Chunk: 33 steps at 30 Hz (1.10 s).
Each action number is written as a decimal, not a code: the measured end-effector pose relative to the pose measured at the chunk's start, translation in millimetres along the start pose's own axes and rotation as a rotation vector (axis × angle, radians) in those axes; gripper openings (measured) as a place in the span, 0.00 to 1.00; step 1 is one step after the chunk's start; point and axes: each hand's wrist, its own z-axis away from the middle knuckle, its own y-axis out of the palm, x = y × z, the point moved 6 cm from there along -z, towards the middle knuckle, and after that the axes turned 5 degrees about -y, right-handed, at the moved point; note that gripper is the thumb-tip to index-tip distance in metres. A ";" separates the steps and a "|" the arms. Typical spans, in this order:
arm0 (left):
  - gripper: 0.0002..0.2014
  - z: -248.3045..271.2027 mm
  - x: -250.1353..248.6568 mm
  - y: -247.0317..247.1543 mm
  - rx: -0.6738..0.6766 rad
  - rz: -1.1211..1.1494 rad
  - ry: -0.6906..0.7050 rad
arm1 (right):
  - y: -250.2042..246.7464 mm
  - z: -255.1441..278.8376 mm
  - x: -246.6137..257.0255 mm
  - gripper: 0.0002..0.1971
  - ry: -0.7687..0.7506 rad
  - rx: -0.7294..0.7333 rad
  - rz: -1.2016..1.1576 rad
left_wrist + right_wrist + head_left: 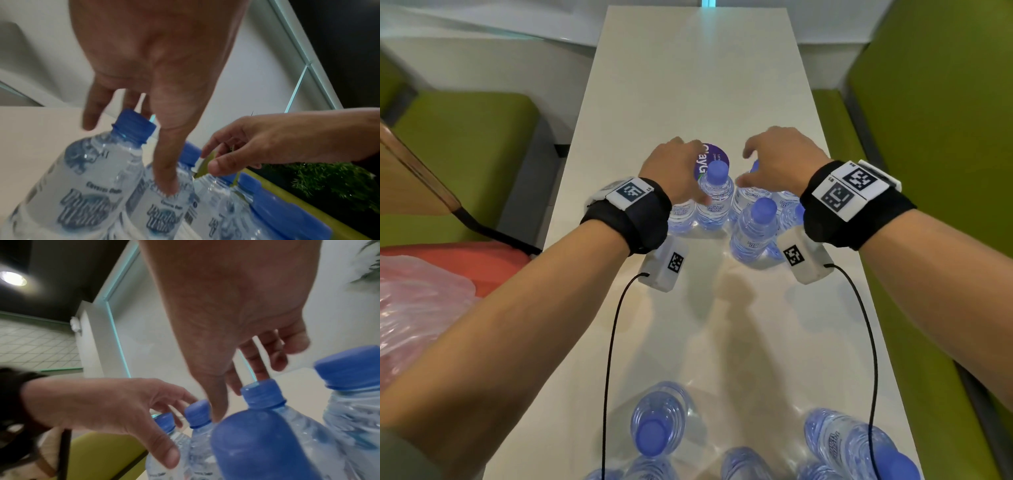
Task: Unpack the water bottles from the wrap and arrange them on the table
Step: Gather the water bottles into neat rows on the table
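Observation:
A cluster of several clear water bottles with blue caps stands mid-table (pixel 688 85). My left hand (pixel 681 164) hovers over the cluster's left side with fingers spread. In the left wrist view my left hand (pixel 141 112) reaches down round one bottle's cap (pixel 133 125), and the thumb touches the shoulder of the neighbouring bottle (pixel 170 203). My right hand (pixel 767 161) hangs over the cluster's right side, fingers loose and holding nothing. Its fingers (pixel 257 363) reach down just behind a capped bottle (pixel 261 394). Several more bottles (pixel 657 421) stand at the near edge.
A round purple sticker (pixel 714 157) lies on the table just beyond the cluster. Crumpled pinkish plastic (pixel 417 308) sits on the red seat at left. Green benches (pixel 928 137) flank the narrow table. Bare tabletop separates the two bottle groups.

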 end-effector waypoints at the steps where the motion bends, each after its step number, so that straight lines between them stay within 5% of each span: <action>1: 0.39 -0.9 6.3 -0.9 0.011 -0.044 -0.032 | -1.0 -0.1 6.6 0.29 -0.034 -0.019 -0.002; 7: 0.22 -0.8 14.5 -7.2 -0.026 -0.079 -0.050 | 13.0 -4.7 40.8 0.28 -0.169 0.071 0.088; 10: 0.21 -0.3 15.2 -7.0 -0.069 -0.037 -0.039 | 9.2 -6.9 42.4 0.17 -0.174 0.014 0.131; 22: 0.23 5.7 16.9 -6.3 -0.060 0.002 -0.034 | 13.0 -9.4 45.9 0.10 -0.134 -0.014 0.201; 27: 0.33 25.2 16.9 -19.2 -0.070 0.062 -0.048 | 5.3 1.9 53.7 0.18 -0.145 -0.036 0.210; 33: 0.22 99.1 2.4 -52.8 -0.041 -0.068 0.042 | -13.7 70.6 98.9 0.17 -0.310 -0.092 0.135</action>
